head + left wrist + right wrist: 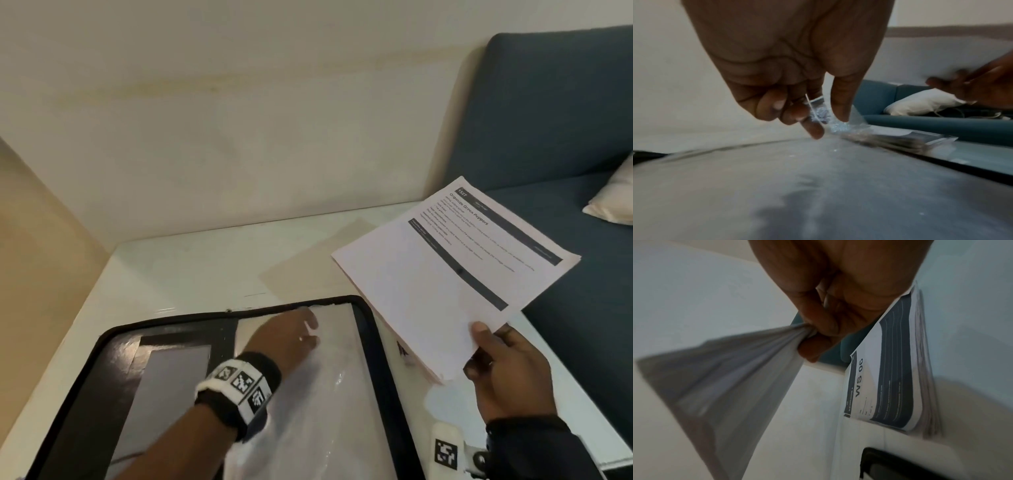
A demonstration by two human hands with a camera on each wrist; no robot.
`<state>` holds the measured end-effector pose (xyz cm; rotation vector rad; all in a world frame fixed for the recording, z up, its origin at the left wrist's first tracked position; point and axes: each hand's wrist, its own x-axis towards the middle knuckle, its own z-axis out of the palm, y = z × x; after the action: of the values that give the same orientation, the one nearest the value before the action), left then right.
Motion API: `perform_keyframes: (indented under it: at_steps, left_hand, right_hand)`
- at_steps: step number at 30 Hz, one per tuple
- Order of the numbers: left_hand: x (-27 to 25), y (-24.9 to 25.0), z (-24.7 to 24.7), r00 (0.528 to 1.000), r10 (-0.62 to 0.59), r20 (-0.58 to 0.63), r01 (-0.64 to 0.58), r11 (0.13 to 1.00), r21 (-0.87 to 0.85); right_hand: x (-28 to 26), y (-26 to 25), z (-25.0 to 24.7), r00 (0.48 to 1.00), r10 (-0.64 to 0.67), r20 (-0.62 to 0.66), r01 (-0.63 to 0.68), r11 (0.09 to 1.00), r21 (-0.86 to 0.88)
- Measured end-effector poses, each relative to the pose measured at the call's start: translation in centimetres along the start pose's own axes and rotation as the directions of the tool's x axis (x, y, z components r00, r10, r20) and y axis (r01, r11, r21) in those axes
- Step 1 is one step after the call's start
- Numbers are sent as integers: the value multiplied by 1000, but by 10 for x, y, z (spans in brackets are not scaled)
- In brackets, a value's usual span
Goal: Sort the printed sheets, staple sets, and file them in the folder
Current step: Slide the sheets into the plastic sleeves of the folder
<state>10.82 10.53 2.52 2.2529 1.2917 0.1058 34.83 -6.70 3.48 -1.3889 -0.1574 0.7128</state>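
Observation:
A black zip folder (368, 329) lies open on the white table (191, 274). My left hand (291, 335) reaches to the top edge of a clear plastic sleeve (329, 377) in its right half. In the left wrist view, the left hand (826, 125) pinches the sleeve's edge (818, 112) between thumb and fingers. My right hand (503, 370) holds a set of printed sheets (445, 274) by its near corner, lifted above the table's right side. In the right wrist view, the right hand (818, 340) pinches those sheets (725, 378).
Another stack of printed sheets (890, 386), headed "WS 06", lies on the table right of the folder (900, 464). A blue sofa (548, 137) with a white pillow (613, 202) stands along the table's right edge. A cream wall runs behind.

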Motion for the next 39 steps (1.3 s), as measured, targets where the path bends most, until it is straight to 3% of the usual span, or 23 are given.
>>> perform_keyframes:
  at_steps: [6,9,14,19,27,33,39]
  left_hand:
    - [-31,20,43,999,31,13,-26,951,-309]
    - [-33,20,50,1000,16,-11,-19,919,-395]
    - [-31,18,43,980,-21,-200,-40,954,-297]
    - [-29,19,40,988,-17,-156,-28,959,-282]
    - [-29,21,34,965,-13,-264,-92,920,-382]
    - [-26,19,29,942,-135,-308,-12,901,-433]
    - [-2,13,24,947,30,-319,-58,995,-79]
  right_hand:
    - [-11,-1,38,979,71,190,-83,995,56]
    - [-6,-13,75,961,14,275,-12,1000,-8]
    - [13,-32,150,902,-63,427,149,974,-172]
    - [35,-20,195,871,-1,491,220,895,-388]
    - [56,4,200,847,95,524,280,757,-590]
    - [75,17,195,851,9,526,421,588,-691]
    - [72,19,194,850,-8,527,396,669,-628]
